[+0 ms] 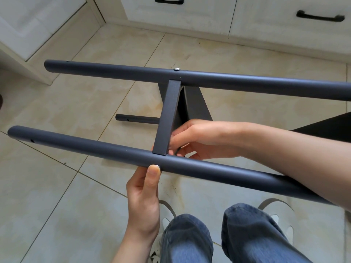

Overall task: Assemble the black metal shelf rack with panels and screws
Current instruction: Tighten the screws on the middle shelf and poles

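Two black tubes, the far tube and the near tube, lie level above the tiled floor, joined by a flat crossbar. The left hand grips the near tube from below, thumb on top. The right hand reaches to the crossbar's near end with fingers curled; what they pinch is hidden. A silver screw sits on the far tube. A third tube lies on the floor.

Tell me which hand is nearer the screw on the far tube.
Right. The right hand is between the tubes, by the crossbar below the screw; the left hand grips the near tube.
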{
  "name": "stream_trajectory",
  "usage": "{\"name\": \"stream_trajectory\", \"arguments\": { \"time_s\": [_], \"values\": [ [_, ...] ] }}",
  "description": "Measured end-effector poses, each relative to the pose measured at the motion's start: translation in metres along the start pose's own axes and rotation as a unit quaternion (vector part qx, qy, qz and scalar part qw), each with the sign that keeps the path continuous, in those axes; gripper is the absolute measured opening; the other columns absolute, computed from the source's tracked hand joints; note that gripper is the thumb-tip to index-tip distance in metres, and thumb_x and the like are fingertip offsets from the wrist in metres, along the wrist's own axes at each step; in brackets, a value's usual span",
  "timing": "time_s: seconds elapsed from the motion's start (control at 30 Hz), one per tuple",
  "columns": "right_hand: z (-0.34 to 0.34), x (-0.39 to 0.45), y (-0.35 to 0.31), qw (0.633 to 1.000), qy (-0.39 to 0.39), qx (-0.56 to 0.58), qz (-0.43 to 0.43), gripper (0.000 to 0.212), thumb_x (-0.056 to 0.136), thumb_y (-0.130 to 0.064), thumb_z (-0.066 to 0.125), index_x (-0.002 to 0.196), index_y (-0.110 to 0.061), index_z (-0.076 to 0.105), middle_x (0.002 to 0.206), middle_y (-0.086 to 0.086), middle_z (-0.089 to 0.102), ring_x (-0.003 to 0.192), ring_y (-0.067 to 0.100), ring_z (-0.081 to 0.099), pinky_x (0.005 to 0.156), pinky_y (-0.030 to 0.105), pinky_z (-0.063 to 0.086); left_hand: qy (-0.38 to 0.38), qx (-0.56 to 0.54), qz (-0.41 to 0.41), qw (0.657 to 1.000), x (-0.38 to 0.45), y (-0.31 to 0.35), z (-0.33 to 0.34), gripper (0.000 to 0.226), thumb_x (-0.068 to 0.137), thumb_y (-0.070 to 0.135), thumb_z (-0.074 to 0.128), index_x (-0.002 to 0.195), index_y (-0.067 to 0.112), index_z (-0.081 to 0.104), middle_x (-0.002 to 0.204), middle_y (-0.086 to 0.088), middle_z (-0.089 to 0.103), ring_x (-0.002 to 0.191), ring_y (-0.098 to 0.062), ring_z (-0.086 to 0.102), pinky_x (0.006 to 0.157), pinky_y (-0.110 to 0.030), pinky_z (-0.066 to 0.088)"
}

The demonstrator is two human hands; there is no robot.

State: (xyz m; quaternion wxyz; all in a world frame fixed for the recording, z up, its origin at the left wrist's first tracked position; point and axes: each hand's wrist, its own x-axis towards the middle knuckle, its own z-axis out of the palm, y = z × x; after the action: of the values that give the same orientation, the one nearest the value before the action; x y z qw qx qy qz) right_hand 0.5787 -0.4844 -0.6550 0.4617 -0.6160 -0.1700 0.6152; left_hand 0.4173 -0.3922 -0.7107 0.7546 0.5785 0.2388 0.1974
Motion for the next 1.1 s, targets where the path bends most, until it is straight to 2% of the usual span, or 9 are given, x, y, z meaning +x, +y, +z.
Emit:
{"name": "stream_trajectory", "arguments": {
  "time_s": [0.07,0.17,0.37,0.47,0.63,0.77,0.9,0.97,1.1],
  "values": [
    [0.0003,0.0006,0.001,1.0,-0.001,-0.019,-0.006,0.024,0.094,-0.016,0.058,0.072,-0.01,0.067,0.078,0.005,0.063,0.077,0.016,0.055,0.072,0.026,0.048,0.003,0.001,-0.001,1.0,0.0002,-0.0005,-0.0004,0.058,0.075,0.068,0.074,0.109,0.021,0.077,0.112,-0.012,0.074,0.116,-0.038,0.065,0.099,-0.033,0.051],
    [0.0009,0.001,0.0009,0.998,0.019,-0.051,-0.009,0.035,0.095,-0.02,0.058,0.062,-0.017,0.068,0.075,0.004,0.064,0.077,0.016,0.056,0.071,0.025,0.049,0.009,0.005,0.0,1.0,0.0006,-0.0014,-0.0009,0.059,0.074,0.069,0.074,0.11,0.023,0.077,0.112,-0.01,0.074,0.116,-0.034,0.065,0.1,-0.032,0.05],
    [0.0011,-0.0004,0.0015,1.0,-0.005,-0.003,-0.013,0.023,0.095,-0.013,0.056,0.073,-0.01,0.065,0.078,0.005,0.063,0.078,0.018,0.056,0.076,0.029,0.048,0.008,0.012,-0.001,1.0,0.0002,-0.0017,-0.0016,0.058,0.073,0.071,0.074,0.108,0.025,0.077,0.111,-0.009,0.074,0.115,-0.035,0.065,0.099,-0.033,0.05],
    [0.0014,-0.0011,0.0012,1.0,-0.006,0.005,-0.015,0.028,0.095,-0.012,0.056,0.069,-0.01,0.065,0.071,0.003,0.063,0.072,0.015,0.056,0.075,0.028,0.048,0.004,0.009,-0.002,1.0,0.0001,-0.0007,-0.0007,0.056,0.073,0.071,0.074,0.108,0.028,0.077,0.109,-0.006,0.075,0.114,-0.031,0.067,0.095,-0.027,0.051],
    [0.003,-0.0014,0.0003,1.0,0.011,-0.002,-0.005,0.028,0.097,-0.014,0.056,0.071,-0.007,0.066,0.075,0.008,0.061,0.078,0.019,0.055,0.08,0.032,0.047,0.01,0.005,0.001,1.0,0.0003,-0.0011,-0.0005,0.058,0.074,0.07,0.074,0.109,0.024,0.077,0.111,-0.009,0.074,0.115,-0.033,0.065,0.099,-0.032,0.051],
    [0.0055,-0.0021,-0.0022,1.0,0.025,-0.014,0.007,0.031,0.097,-0.015,0.056,0.068,-0.007,0.064,0.069,0.006,0.06,0.069,0.015,0.056,0.074,0.028,0.048,0.005,0.009,0.0,1.0,0.0002,0.0002,0.0,0.054,0.075,0.07,0.073,0.109,0.028,0.077,0.111,-0.006,0.075,0.115,-0.029,0.066,0.096,-0.028,0.051],
    [0.0064,-0.002,-0.0023,0.998,0.043,-0.036,-0.004,0.031,0.096,-0.013,0.057,0.066,-0.008,0.064,0.067,0.006,0.061,0.067,0.015,0.056,0.068,0.025,0.048,0.009,0.005,-0.003,1.0,0.0,-0.0002,-0.0009,0.057,0.074,0.069,0.074,0.109,0.025,0.077,0.111,-0.009,0.074,0.115,-0.032,0.066,0.097,-0.03,0.051],
    [0.0054,-0.0029,-0.002,0.999,0.033,-0.029,-0.012,0.029,0.096,-0.012,0.056,0.069,-0.008,0.066,0.071,0.006,0.062,0.071,0.016,0.056,0.069,0.025,0.048,0.011,0.006,-0.005,1.0,-0.0001,-0.0005,-0.0015,0.059,0.074,0.07,0.074,0.109,0.023,0.077,0.112,-0.011,0.074,0.116,-0.035,0.065,0.098,-0.032,0.051],
    [0.0014,-0.0039,-0.0014,1.0,0.003,0.007,-0.02,0.029,0.095,-0.01,0.057,0.068,-0.011,0.067,0.066,0.002,0.064,0.065,0.011,0.059,0.066,0.023,0.05,0.004,0.009,-0.004,1.0,-0.0003,0.0,-0.001,0.057,0.074,0.07,0.074,0.11,0.026,0.077,0.114,-0.012,0.073,0.116,-0.037,0.065,0.1,-0.033,0.051]
  ]
}}
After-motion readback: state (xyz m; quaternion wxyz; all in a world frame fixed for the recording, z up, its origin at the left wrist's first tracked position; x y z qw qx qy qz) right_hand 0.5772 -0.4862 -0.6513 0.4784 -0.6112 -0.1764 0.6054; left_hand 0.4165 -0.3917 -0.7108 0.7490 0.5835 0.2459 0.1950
